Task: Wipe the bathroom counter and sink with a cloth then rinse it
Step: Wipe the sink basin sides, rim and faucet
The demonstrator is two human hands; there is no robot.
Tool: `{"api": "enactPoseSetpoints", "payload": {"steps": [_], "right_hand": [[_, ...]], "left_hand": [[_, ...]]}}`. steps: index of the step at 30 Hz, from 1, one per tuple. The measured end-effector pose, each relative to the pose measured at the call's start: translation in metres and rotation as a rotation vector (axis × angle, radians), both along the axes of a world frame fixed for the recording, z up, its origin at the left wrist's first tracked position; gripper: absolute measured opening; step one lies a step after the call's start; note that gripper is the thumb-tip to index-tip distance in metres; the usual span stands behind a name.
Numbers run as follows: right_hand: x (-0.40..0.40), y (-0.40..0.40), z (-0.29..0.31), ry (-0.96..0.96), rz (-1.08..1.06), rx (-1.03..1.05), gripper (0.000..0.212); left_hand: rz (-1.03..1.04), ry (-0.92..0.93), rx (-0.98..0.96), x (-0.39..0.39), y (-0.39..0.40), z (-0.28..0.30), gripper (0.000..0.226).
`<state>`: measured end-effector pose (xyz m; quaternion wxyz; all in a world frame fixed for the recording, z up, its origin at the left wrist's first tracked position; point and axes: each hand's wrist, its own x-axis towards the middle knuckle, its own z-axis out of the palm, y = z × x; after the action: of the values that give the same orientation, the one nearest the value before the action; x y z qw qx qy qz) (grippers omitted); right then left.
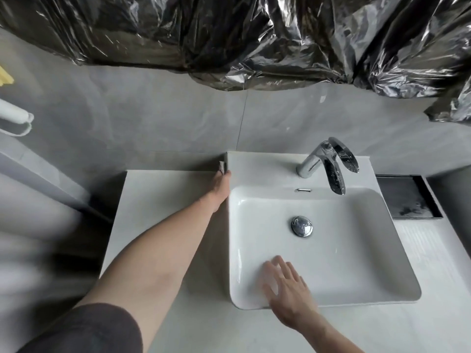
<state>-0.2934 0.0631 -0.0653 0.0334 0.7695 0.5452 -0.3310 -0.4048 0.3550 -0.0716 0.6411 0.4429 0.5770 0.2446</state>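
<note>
1. Cloth [222, 167] only just peeking out past the fingertips, a small pale scrap jammed into the corner where counter [163, 200] meets the raised back edge of the sink [344, 250], a bit left of frame centre.
2. Left hand [221, 186] stretched way out along the sink's left side, pressing on that cloth at the far corner; can't tell how the fingers lie, too small and turned away.
3. Right hand [285, 284] lower centre, fingers spread and relaxed, resting flat on the sink's near rim and inner slope, gripping nothing. A bit blurry.
4. So: hands well apart, one at the back corner, one at the front edge.
5. Chrome drain plug [302, 226] mid-basin, chrome faucet [328, 164] at the back, upper right of the sink.
6. Dark tray [407, 197] just right of the sink, against the grey wall [153, 118].
7. Crinkly dark plastic sheeting [229, 34] across the whole top of the frame.
8. Dark sleeve [84, 329] bottom left.
</note>
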Motion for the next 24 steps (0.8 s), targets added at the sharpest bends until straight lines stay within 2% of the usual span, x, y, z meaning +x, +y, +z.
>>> {"api": "enactPoseSetpoints", "payload": {"steps": [2,6,12,19,22,24], "right_hand": [[-0.001,0.001,-0.001,0.002,0.008,-0.008,0.056],[0.000,0.000,-0.004,0.008,0.025,-0.041,0.060],[0.001,0.002,-0.003,-0.002,0.067,-0.062,0.061],[0.003,0.002,-0.005,-0.003,0.051,-0.075,0.068],[0.003,0.002,-0.007,-0.004,0.031,-0.086,0.074],[0.003,0.002,-0.007,-0.012,0.030,-0.092,0.074]], "left_hand": [[-0.003,-0.018,-0.012,-0.007,-0.011,-0.009,0.050],[-0.075,-0.052,0.007,-0.031,-0.075,0.012,0.045],[-0.192,-0.019,-0.016,-0.059,-0.141,0.002,0.064],[-0.126,-0.042,0.011,-0.022,-0.068,0.012,0.085],[-0.134,-0.069,0.073,-0.002,-0.020,-0.001,0.075],[-0.129,-0.013,0.045,0.003,0.004,0.002,0.084]]}}
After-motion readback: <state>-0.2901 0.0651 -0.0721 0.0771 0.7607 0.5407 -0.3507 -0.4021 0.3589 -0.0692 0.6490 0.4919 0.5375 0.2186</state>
